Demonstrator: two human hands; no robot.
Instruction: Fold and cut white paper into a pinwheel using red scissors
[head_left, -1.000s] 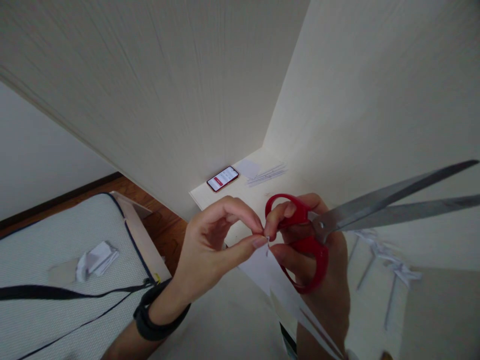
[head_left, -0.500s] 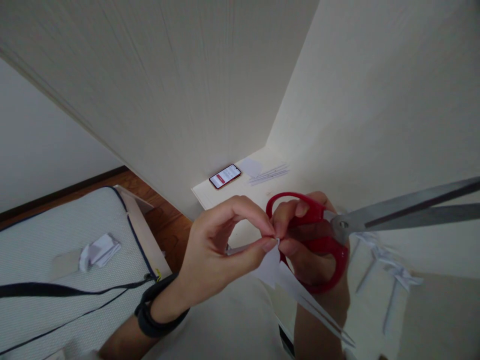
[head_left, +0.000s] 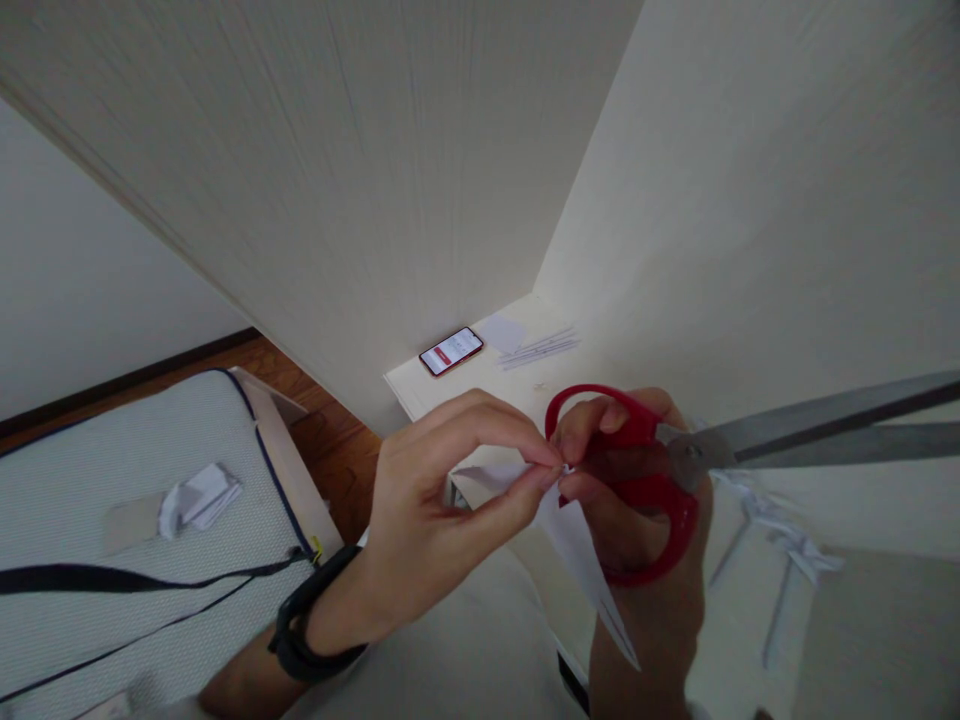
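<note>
The left hand (head_left: 442, 500) pinches the top of a white paper (head_left: 581, 560) between thumb and forefinger, the other fingers curled loosely. The right hand (head_left: 637, 510) meets it there: its thumb and forefinger close on the same point of the paper, so the two hands are together, fingertip to fingertip, right in front of the camera, well above the surface (head_left: 525, 385). The paper hangs down from that pinch in a long narrow point, which suggests it is held high so both hands can work its tip; whether it is being folded or twisted there is too small to tell.

The right hand also carries the scissors (head_left: 675, 460). Fingers pass through the red handle loops, and the blades stick out to the right, slightly apart, clear of the paper, seemingly parked there to free the fingertips.

On the surface behind lie a phone (head_left: 451, 351), thin paper strips (head_left: 540, 348), and at right some small twisted paper pieces (head_left: 795, 545). A crumpled paper scrap (head_left: 199, 497) rests on the bed (head_left: 112, 600) at left.
</note>
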